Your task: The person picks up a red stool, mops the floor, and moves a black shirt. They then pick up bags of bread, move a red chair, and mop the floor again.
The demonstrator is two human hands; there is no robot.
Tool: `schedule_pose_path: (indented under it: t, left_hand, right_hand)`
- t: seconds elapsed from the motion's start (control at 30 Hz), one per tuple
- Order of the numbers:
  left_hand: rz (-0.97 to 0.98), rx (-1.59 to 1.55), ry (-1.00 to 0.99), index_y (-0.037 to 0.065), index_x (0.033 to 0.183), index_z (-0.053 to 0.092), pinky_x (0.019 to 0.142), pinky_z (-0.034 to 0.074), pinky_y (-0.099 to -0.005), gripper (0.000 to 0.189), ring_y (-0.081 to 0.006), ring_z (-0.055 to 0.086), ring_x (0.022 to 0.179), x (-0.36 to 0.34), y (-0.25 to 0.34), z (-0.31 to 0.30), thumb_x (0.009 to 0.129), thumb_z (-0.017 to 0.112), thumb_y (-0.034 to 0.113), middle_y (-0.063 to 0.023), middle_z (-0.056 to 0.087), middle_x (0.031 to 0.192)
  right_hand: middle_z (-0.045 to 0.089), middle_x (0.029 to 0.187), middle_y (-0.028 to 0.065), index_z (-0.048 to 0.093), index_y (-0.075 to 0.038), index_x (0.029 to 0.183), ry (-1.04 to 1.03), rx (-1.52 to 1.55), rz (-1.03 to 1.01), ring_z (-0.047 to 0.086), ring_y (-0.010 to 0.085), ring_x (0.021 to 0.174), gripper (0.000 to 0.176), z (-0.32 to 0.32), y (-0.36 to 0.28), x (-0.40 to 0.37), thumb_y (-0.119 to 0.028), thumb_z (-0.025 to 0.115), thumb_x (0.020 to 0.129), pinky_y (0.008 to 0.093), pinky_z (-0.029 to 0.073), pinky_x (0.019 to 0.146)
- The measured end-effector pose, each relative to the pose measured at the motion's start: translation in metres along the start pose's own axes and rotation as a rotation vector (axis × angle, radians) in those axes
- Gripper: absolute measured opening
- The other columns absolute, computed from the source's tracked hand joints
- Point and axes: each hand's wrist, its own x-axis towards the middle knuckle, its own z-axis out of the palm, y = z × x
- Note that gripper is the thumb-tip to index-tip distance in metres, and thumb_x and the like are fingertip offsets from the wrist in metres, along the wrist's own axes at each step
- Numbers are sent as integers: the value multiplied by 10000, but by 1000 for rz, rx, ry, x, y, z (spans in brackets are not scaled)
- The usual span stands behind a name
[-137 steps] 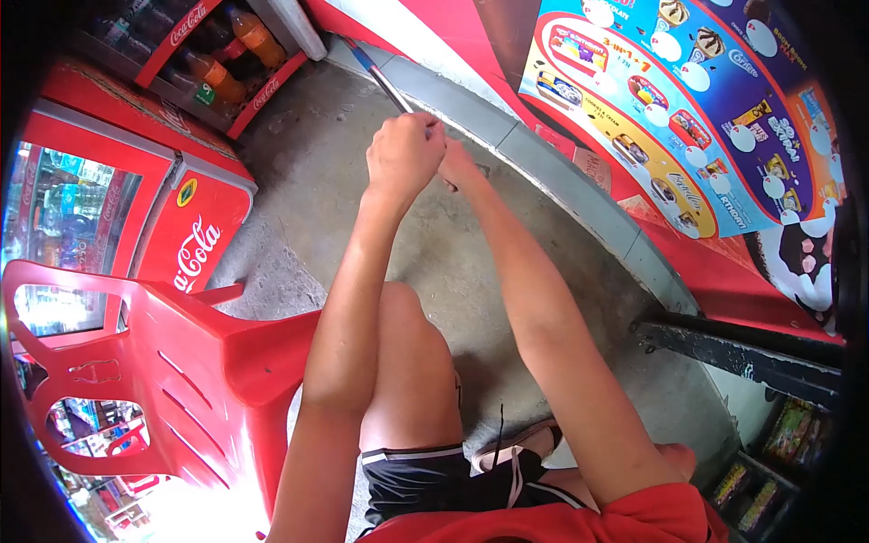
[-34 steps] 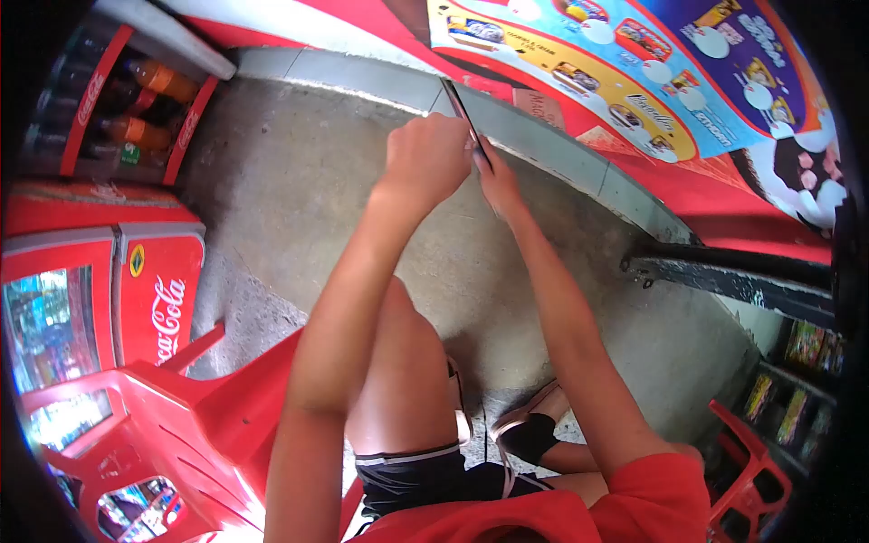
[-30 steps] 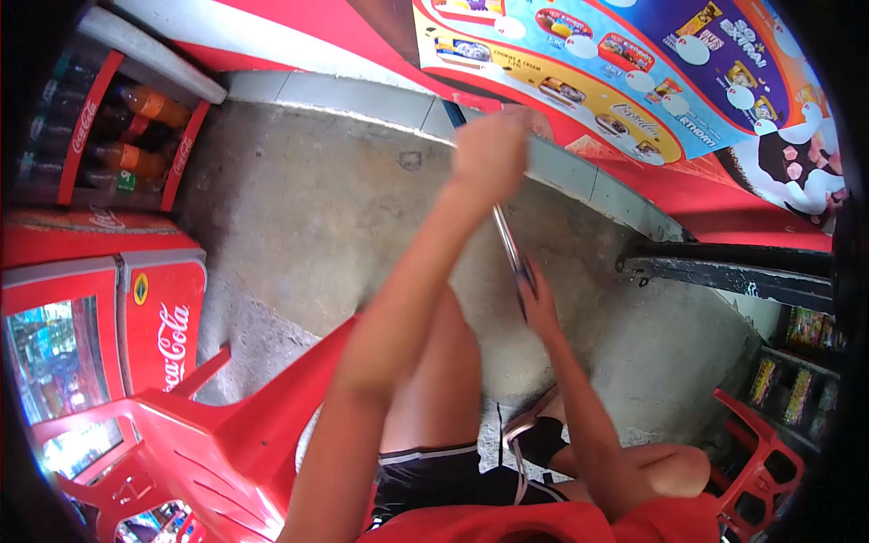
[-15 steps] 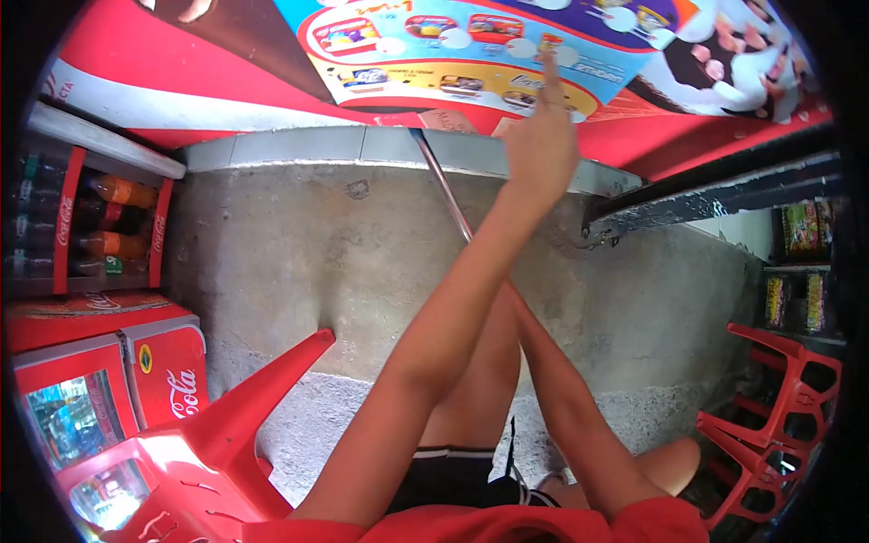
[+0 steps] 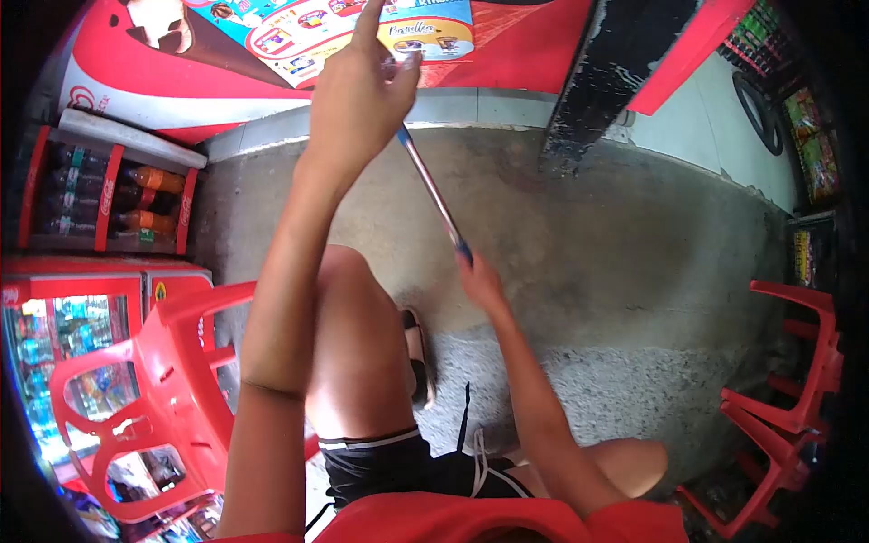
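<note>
My left hand is raised over the colourful ice cream poster at the top of the view. Its index finger is stretched out towards the pictures, the thumb stands apart, and no object shows in it; whether the finger touches the poster cannot be seen. Lower and to the right, my right hand is closed round the blue end of a thin metal pole. The pole slants up and left, and its far end is hidden behind my left hand.
Red plastic chairs stand at the lower left and lower right. A bottle rack and a red drinks fridge are on the left. A black post rises at upper right. My bent leg is below.
The view has shifted, with the black post now nearer the middle. My left hand has moved left along the poster. My right hand, hidden before, now shows on the pole.
</note>
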Motion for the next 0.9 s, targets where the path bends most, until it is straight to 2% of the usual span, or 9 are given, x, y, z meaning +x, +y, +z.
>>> schedule_pose_path:
  t: [0.2,0.27,0.33,0.5,0.57,0.6,0.73,0.8,0.9]
  left_hand:
    - [-131,106,46,123,1255,408,520,384,-205,517,-48,416,573,-37,35,-68,780,612,105,-24,488,660]
    - [-138,158,38,114,1256,406,528,380,-196,514,-42,413,585,-56,48,-87,783,607,93,-17,479,654]
    - [-180,147,16,76,1186,453,510,408,-302,469,-189,492,512,-75,57,-105,748,618,115,-103,523,642]
    - [-209,139,37,85,1194,456,477,369,-246,467,-99,418,505,-121,109,-135,757,619,93,-51,470,614]
    - [-428,200,-127,80,1244,424,488,304,-166,475,-14,351,601,-136,141,-144,796,572,25,41,406,671]
    - [-436,229,-118,80,1244,424,488,304,-166,475,-14,351,601,-145,141,-146,796,572,25,41,406,671]
    - [-392,391,-150,66,1127,519,495,384,-269,382,-136,433,494,-188,145,-171,754,600,48,-71,523,652]
    - [-337,512,-261,50,1030,572,539,436,-303,280,-203,545,559,-202,155,-183,752,600,73,-135,597,766]
    - [-324,405,-445,48,1022,579,544,433,-277,255,-175,547,563,-211,173,-190,772,588,101,-119,602,771]
  right_hand:
    - [557,709,284,437,-11,946,-101,-46,256,527,475,703,345,-81,23,-287,-346,418,865,548,394,592]
    - [556,714,287,431,-11,948,-95,-34,229,524,481,705,341,-59,44,-267,-342,416,866,546,396,594]
    - [554,744,299,420,-14,948,-69,10,173,512,496,737,350,-25,67,-206,-354,404,867,543,399,634]
    - [549,916,295,447,5,1012,2,46,-18,518,450,882,479,32,29,21,-441,379,851,503,399,767]
    - [545,991,263,504,22,1007,12,29,-28,512,407,952,506,30,-15,86,-444,388,847,459,396,816]
    - [577,916,239,530,23,979,55,13,-50,563,381,865,511,30,-28,114,-449,388,847,439,439,749]
    - [599,735,188,575,32,867,-37,1,-12,615,310,639,546,-19,-43,140,-475,375,847,389,480,563]
    - [600,800,208,586,32,869,-72,52,22,605,334,731,564,-48,-20,120,-490,375,842,410,465,631]
    - [574,912,250,576,34,906,-2,13,2,532,392,915,561,-53,38,67,-482,365,848,446,405,770]
